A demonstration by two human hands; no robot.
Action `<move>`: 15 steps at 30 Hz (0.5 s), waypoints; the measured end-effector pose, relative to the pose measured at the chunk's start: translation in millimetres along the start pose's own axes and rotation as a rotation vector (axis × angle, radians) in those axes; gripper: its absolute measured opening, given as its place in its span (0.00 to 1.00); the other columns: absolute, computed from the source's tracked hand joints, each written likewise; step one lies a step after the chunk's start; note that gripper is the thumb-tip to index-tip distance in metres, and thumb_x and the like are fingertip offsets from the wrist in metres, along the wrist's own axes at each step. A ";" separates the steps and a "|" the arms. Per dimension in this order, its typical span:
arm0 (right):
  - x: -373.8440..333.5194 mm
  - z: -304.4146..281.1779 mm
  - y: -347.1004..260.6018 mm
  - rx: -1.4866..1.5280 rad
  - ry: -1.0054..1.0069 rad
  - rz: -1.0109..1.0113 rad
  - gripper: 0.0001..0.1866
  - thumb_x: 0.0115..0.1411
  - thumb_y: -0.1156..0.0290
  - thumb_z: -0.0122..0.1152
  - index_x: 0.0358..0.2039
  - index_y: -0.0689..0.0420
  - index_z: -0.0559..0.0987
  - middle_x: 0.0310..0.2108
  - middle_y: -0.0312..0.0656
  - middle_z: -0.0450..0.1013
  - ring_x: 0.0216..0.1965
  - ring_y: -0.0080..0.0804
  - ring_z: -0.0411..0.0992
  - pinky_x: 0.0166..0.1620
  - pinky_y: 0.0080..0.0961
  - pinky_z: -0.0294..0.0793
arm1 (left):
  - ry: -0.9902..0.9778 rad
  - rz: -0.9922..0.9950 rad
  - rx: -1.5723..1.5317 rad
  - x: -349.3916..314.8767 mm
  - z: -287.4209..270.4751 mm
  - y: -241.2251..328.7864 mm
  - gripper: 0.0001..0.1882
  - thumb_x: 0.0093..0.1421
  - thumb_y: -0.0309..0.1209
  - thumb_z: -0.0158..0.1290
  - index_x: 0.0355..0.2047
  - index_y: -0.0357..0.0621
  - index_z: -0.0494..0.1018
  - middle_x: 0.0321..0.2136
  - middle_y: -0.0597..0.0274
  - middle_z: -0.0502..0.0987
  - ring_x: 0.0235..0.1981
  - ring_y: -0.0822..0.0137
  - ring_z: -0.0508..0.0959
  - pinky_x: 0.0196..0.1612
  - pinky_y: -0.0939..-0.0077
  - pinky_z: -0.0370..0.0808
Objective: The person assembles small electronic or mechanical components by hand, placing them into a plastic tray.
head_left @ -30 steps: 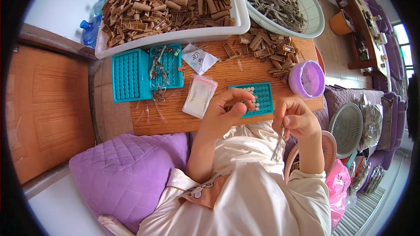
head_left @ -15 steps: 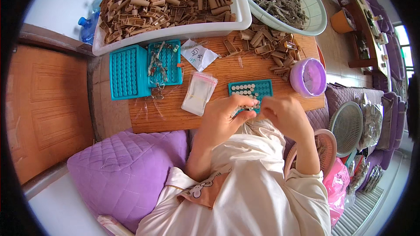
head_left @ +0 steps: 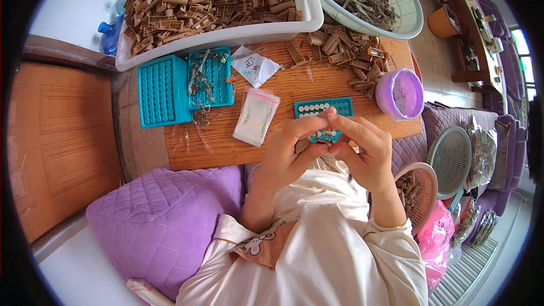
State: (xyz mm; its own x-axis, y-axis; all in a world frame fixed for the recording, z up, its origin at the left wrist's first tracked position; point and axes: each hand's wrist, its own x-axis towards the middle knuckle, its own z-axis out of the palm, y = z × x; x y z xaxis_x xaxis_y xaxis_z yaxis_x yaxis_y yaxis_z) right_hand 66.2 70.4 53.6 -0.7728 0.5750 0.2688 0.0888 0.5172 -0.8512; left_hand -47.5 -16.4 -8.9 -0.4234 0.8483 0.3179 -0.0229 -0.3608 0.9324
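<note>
Both hands meet over the near edge of the table, fingertips together. The fingers of my left hand (head_left: 292, 150) are pinched closed, and something small between them is mostly hidden. Opposite, my right hand (head_left: 368, 150) curves in with thumb and fingers pressed together at the same spot; what it holds cannot be made out. Just beyond and partly under the fingers lies a small teal tray (head_left: 344, 103) with round wells, some filled with white discs (head_left: 317, 107). Left of it rests a stack of clear plastic bags (head_left: 256, 119).
A white bin (head_left: 226, 37) of brown plastic casings stands at the back, beside a pale green basket (head_left: 411, 14) of metallic strips. Loose casings (head_left: 340, 48) lie near a purple tub (head_left: 399, 96). Teal trays (head_left: 161, 90) and a paper slip (head_left: 255, 68) sit at left.
My right hand has moved in and its fingertips now meet those of my left hand. The view has shifted slightly.
</note>
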 end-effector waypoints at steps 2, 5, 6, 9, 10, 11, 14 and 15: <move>-1.2 1.6 -0.4 -0.045 0.010 0.002 0.18 0.39 0.80 0.61 0.35 0.59 0.74 0.30 0.41 0.71 0.27 0.30 0.71 0.27 0.20 0.71 | 0.015 0.092 -0.030 0.6 1.6 -3.2 0.18 0.49 0.23 0.52 0.41 0.39 0.62 0.38 0.51 0.72 0.37 0.67 0.74 0.34 0.81 0.71; -0.6 2.5 -0.1 -0.062 0.018 -0.071 0.16 0.39 0.79 0.62 0.33 0.59 0.74 0.28 0.40 0.72 0.26 0.31 0.72 0.26 0.19 0.71 | -0.006 0.097 -0.191 0.2 2.8 -5.4 0.19 0.52 0.24 0.48 0.44 0.37 0.58 0.43 0.47 0.68 0.43 0.65 0.70 0.38 0.80 0.71; -0.8 3.3 -0.4 -0.062 0.019 -0.068 0.16 0.39 0.79 0.62 0.33 0.59 0.74 0.28 0.40 0.72 0.26 0.31 0.72 0.26 0.19 0.71 | -0.016 0.117 -0.257 0.1 3.1 -7.3 0.19 0.53 0.24 0.47 0.45 0.37 0.56 0.44 0.45 0.66 0.45 0.63 0.68 0.40 0.80 0.70; -2.1 4.7 -0.3 0.013 0.040 -0.026 0.14 0.39 0.78 0.62 0.31 0.58 0.75 0.28 0.40 0.72 0.26 0.30 0.72 0.26 0.19 0.71 | -0.043 0.123 -0.336 -0.7 3.3 -7.9 0.19 0.55 0.25 0.45 0.46 0.36 0.55 0.46 0.43 0.63 0.48 0.62 0.66 0.42 0.79 0.70; -3.1 5.2 1.8 -0.006 0.063 -0.058 0.14 0.39 0.77 0.63 0.30 0.58 0.75 0.27 0.40 0.72 0.26 0.30 0.72 0.26 0.19 0.71 | -0.058 0.111 -0.349 -0.8 3.3 -7.3 0.19 0.55 0.25 0.44 0.47 0.36 0.54 0.47 0.43 0.62 0.48 0.62 0.65 0.42 0.78 0.70; -3.9 5.7 3.2 -0.025 0.085 -0.090 0.13 0.39 0.77 0.63 0.29 0.58 0.75 0.27 0.40 0.71 0.25 0.29 0.72 0.26 0.19 0.71 | -0.059 0.110 -0.349 -0.6 3.3 -6.5 0.19 0.55 0.25 0.44 0.47 0.36 0.54 0.47 0.43 0.62 0.48 0.62 0.65 0.42 0.78 0.70; -7.2 6.5 4.8 -0.074 0.127 -0.093 0.13 0.38 0.76 0.64 0.28 0.58 0.75 0.26 0.39 0.71 0.25 0.29 0.71 0.25 0.19 0.70 | -0.087 0.112 -0.328 -0.3 2.6 -7.5 0.19 0.55 0.24 0.43 0.47 0.36 0.54 0.47 0.44 0.62 0.48 0.63 0.66 0.41 0.80 0.71; -8.1 6.8 5.1 -0.073 0.127 -0.093 0.13 0.38 0.76 0.64 0.28 0.58 0.75 0.26 0.39 0.71 0.25 0.29 0.71 0.25 0.19 0.70 | -0.112 0.100 -0.295 -1.1 0.8 -7.8 0.20 0.55 0.23 0.43 0.48 0.37 0.53 0.47 0.45 0.63 0.47 0.65 0.67 0.39 0.82 0.71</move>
State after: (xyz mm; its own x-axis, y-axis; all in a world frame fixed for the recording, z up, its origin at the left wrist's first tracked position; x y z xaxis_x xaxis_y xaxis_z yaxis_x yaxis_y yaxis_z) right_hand 68.6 64.0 44.1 -0.6948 0.5956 0.4031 0.0697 0.6136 -0.7865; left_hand -46.2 -14.1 -16.4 -0.3348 0.8344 0.4377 -0.2548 -0.5274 0.8105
